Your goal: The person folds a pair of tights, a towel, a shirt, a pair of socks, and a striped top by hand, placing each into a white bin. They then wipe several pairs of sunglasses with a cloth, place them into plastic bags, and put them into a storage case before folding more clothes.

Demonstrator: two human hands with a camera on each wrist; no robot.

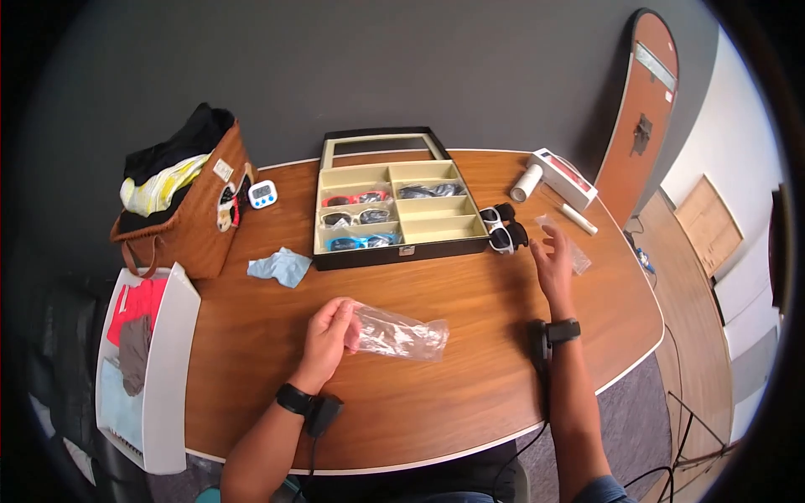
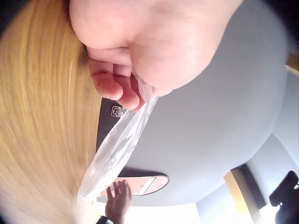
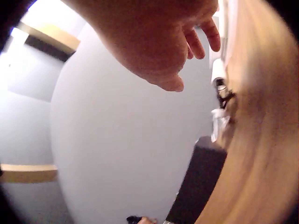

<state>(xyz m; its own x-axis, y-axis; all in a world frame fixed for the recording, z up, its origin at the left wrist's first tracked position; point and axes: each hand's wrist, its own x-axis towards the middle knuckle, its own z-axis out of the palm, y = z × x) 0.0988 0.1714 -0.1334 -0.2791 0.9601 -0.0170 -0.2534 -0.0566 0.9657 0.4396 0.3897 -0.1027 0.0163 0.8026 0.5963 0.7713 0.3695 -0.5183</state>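
A clear plastic bag is pinched between the thumb and fingers of my left hand, its free end stretching right over the table; the left wrist view shows the bag hanging from the curled fingers. My right hand is raised over the table's right side with fingers loosely bent, holding nothing. Just left of it lie white-framed sunglasses and a dark pair, beside the display case. Another clear bag lies partly behind the right hand. In the right wrist view the right hand is empty.
The open case holds red, white, blue and dark sunglasses in compartments. A light blue cloth, a timer, a brown bag and a white bin are at left. A white box and cylinder stand back right.
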